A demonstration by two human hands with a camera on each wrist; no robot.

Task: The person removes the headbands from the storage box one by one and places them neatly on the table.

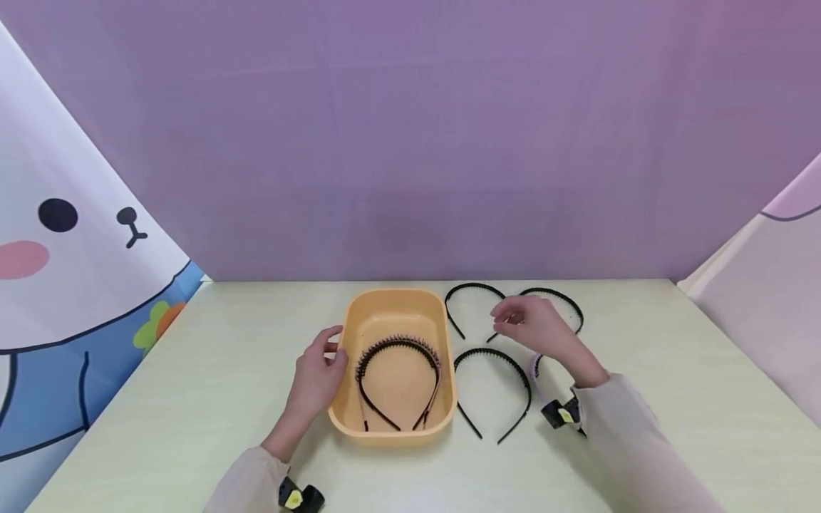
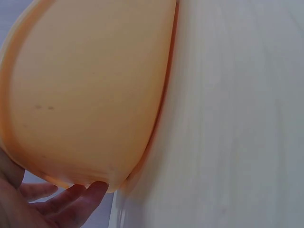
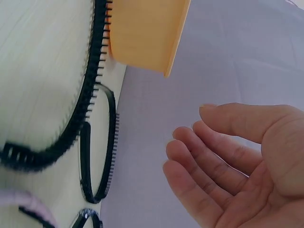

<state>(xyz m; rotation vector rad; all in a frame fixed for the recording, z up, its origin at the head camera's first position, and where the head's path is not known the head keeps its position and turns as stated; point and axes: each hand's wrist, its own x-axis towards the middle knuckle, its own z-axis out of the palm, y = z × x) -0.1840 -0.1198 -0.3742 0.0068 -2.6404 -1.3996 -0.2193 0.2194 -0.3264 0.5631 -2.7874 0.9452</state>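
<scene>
My left hand (image 1: 314,377) grips the left side of an orange plastic bin (image 1: 394,439), thumb at the rim and fingers along the outer wall. In the bin lie a black toothed headband (image 1: 363,399) and a pinkish headband, close together. My right hand (image 1: 532,324) holds nothing, hovering over the headbands on the table with fingers loosely bent, as the right wrist view shows. Beneath and around it are a black headband (image 1: 580,312) at back right, another black headband (image 1: 474,286) at back left and a nearer black headband (image 1: 513,360). A light purple headband (image 1: 534,366) is partly hidden below the right wrist.
The pale wooden table (image 1: 224,356) ends at a purple cloth backdrop (image 1: 410,142). A printed cartoon cloth (image 1: 70,285) hangs at the left, and a pale cloth (image 1: 763,285) at the right. The bin stands directly left of the loose headbands.
</scene>
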